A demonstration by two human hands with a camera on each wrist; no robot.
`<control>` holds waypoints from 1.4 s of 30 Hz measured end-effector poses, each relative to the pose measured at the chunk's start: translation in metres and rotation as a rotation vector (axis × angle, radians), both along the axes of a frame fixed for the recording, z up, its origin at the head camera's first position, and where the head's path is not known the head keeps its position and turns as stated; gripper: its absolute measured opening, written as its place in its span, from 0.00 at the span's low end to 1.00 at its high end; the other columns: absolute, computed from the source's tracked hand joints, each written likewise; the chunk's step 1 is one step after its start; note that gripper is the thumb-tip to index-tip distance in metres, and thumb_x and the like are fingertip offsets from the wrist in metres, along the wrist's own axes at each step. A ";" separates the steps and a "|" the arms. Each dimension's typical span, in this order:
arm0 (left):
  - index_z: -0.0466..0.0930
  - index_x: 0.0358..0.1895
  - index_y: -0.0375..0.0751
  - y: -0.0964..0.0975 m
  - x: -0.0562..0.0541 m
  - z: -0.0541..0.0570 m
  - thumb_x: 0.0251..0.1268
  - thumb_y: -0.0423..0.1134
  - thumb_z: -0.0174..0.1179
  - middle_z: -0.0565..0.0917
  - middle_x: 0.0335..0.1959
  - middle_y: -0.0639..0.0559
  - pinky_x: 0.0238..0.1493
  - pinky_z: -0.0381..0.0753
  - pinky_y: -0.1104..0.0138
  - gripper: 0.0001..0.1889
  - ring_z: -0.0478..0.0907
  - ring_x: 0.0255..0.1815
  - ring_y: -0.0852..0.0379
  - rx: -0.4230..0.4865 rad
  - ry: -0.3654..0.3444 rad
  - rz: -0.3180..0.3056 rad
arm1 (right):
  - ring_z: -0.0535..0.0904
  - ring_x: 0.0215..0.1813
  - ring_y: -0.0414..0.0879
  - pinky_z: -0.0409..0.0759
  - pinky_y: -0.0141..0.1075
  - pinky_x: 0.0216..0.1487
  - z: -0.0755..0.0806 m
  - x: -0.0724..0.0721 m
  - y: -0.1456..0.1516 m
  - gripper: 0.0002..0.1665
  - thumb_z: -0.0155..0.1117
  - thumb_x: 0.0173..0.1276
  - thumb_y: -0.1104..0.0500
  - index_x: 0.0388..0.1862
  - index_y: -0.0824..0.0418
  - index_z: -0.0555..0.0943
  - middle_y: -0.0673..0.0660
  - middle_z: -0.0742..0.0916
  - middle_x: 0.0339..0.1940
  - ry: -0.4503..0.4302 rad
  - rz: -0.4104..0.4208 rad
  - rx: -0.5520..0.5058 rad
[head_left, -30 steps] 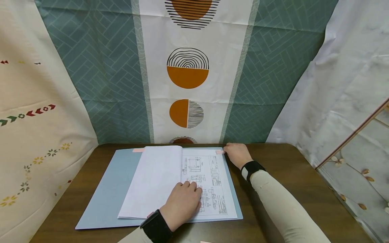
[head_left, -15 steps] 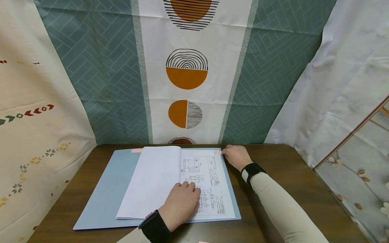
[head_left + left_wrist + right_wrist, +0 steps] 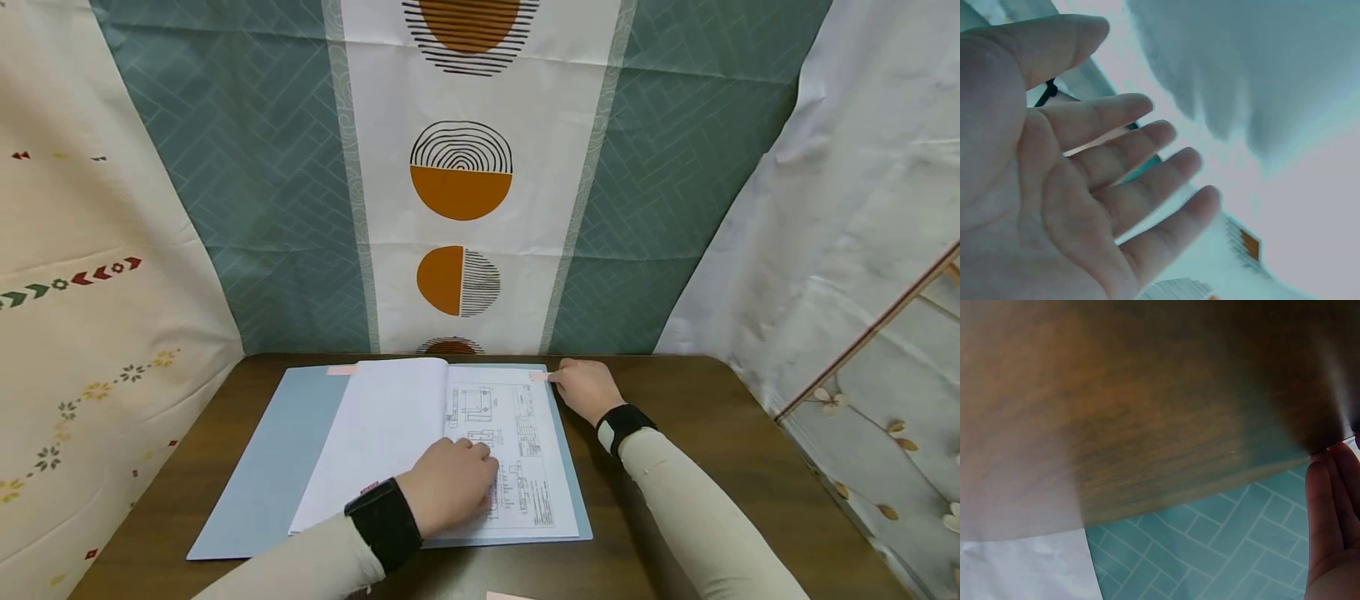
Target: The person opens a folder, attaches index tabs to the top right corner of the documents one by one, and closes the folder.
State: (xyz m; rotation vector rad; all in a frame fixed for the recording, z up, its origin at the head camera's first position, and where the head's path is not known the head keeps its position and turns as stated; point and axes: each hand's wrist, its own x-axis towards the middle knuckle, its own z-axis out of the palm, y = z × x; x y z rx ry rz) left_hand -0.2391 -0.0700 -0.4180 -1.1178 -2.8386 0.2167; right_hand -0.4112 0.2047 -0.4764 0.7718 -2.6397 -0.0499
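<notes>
A light blue folder (image 3: 255,492) lies spread on the table, with a stack of white sheets on it. One sheet (image 3: 375,433) is turned to the left side, its face blank. On the right, a page of technical drawings (image 3: 536,467) carries a pink sticky tab (image 3: 539,377) at its top corner. My right hand (image 3: 588,389) pinches the outer end of that tab at the far edge. My left hand (image 3: 453,483) is over the lower part of the drawings, near the fold. Its fingers (image 3: 1166,169) look extended and hold nothing in the left wrist view.
Another pink tab (image 3: 342,370) sits at the top of the folder's left side. A pale pink piece (image 3: 506,596) shows at the bottom of the head view. The brown table (image 3: 675,400) ends against patterned cloth hangings (image 3: 300,308).
My left hand has shifted slightly away from me along the page, and its forearm now covers the lower edge of the turned sheet. My right hand stays at the pink tab.
</notes>
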 end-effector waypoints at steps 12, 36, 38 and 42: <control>0.81 0.75 0.47 0.047 -0.092 -0.009 0.80 0.57 0.67 0.83 0.73 0.51 0.71 0.79 0.55 0.29 0.79 0.74 0.51 -0.069 0.037 -0.003 | 0.85 0.32 0.47 0.85 0.42 0.34 -0.004 -0.002 0.004 0.14 0.79 0.72 0.64 0.53 0.51 0.96 0.54 0.89 0.34 0.002 -0.010 0.007; 0.63 0.88 0.50 0.071 -0.157 -0.069 0.85 0.69 0.48 0.65 0.88 0.55 0.83 0.61 0.43 0.40 0.58 0.89 0.48 0.057 -0.104 0.133 | 0.89 0.37 0.50 0.88 0.45 0.41 0.001 0.000 -0.002 0.14 0.78 0.74 0.63 0.55 0.53 0.95 0.54 0.90 0.38 -0.038 -0.047 0.009; 0.64 0.88 0.50 0.070 -0.158 -0.067 0.85 0.69 0.48 0.65 0.88 0.54 0.83 0.61 0.43 0.40 0.59 0.89 0.47 0.065 -0.115 0.168 | 0.89 0.37 0.50 0.88 0.44 0.40 0.002 0.000 -0.002 0.13 0.78 0.73 0.63 0.54 0.53 0.96 0.54 0.91 0.38 -0.035 -0.045 0.009; 0.65 0.87 0.49 0.070 -0.161 -0.063 0.85 0.68 0.50 0.67 0.87 0.53 0.83 0.61 0.43 0.40 0.60 0.88 0.47 0.074 -0.135 0.223 | 0.88 0.35 0.49 0.87 0.43 0.38 0.001 0.000 -0.002 0.14 0.78 0.73 0.63 0.55 0.53 0.96 0.54 0.90 0.37 -0.037 -0.055 0.005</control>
